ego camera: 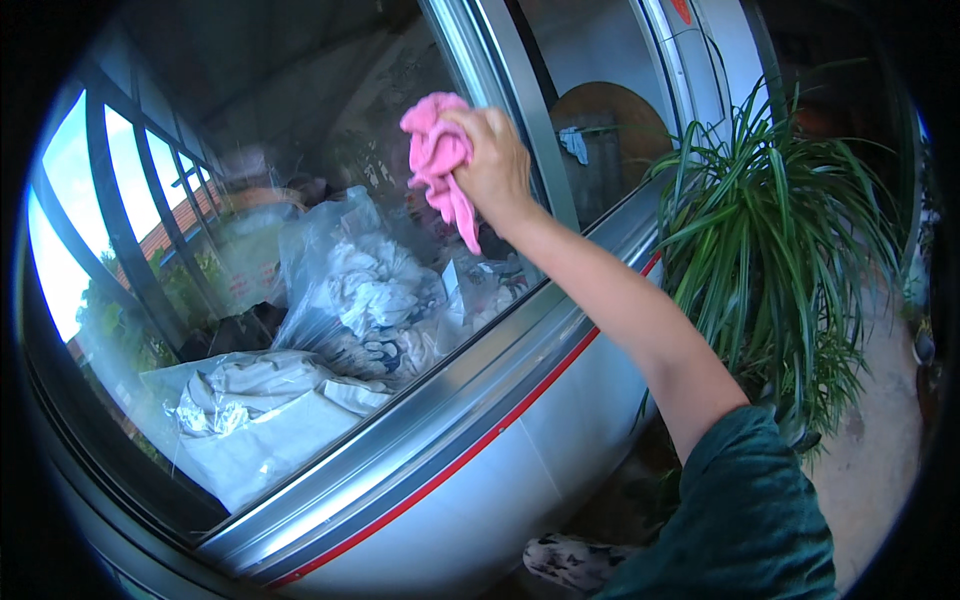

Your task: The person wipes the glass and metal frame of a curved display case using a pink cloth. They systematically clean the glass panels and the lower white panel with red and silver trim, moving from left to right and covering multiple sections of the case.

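A crumpled pink cloth (439, 146) is bunched in my right hand (496, 161), with one end hanging below the fingers. I hold it up before a large glass pane (352, 90), close to the upright metal frame (504, 75) at the pane's right edge. Whether the cloth presses on the glass cannot be told from here. Reflections of windows and a tiled roof lie across the pane. Through it show a clear plastic bag of white fabric (375, 285) and a folded pale cloth in clear wrapping (262, 390). My left hand is out of view.
A metal sill (405, 420) with a red trim strip (465, 454) runs below the glass, above a white panel (480, 517). A long-leaved green plant (780, 210) stands close on the right of my arm. Patterned fabric (577, 559) shows at the bottom.
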Available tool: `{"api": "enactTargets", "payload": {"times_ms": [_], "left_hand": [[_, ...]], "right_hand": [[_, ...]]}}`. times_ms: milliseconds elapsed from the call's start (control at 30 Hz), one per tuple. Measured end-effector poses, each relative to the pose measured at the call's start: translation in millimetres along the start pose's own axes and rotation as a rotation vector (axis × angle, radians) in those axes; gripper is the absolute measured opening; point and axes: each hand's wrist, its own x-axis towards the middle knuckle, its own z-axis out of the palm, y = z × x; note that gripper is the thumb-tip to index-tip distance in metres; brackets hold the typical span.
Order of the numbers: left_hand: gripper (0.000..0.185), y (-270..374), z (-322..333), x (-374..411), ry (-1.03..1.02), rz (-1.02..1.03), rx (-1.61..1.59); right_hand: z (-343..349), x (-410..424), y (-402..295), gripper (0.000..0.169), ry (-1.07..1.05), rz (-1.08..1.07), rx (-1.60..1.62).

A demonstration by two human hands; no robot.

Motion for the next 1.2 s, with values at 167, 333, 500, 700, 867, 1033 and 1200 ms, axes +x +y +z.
{"api": "enactTargets", "payload": {"times_ms": [167, 333, 500, 700, 867, 1033, 1200], "left_hand": [[0.039, 2, 1, -4, 0.031, -0.016, -0.013], [0.040, 0, 1, -15, 0.029, -0.048, 0.016], [0.041, -4, 9, -27, 0.012, -0.066, 0.025], [0.041, -14, 16, -42, -0.008, -0.098, 0.046], [0.040, -10, 21, -32, 0.022, -0.047, 0.002], [0.039, -12, 23, -31, 0.053, -0.047, -0.030], [0.039, -11, 25, -21, 0.067, -0.019, -0.064]], "right_hand": [[-26, -46, -2, 0.037, -0.064, 0.039, -0.003], [-57, -106, -6, 0.044, -0.225, 0.049, 0.019], [-92, -154, -23, 0.052, -0.429, 0.102, 0.144], [-54, -86, -86, 0.043, -0.200, -0.121, 0.442], [7, -60, -125, 0.029, -0.168, -0.569, 0.305], [35, -31, -145, 0.027, -0.086, -0.579, 0.230], [57, 11, -148, 0.027, 0.010, -0.553, 0.205]]}}
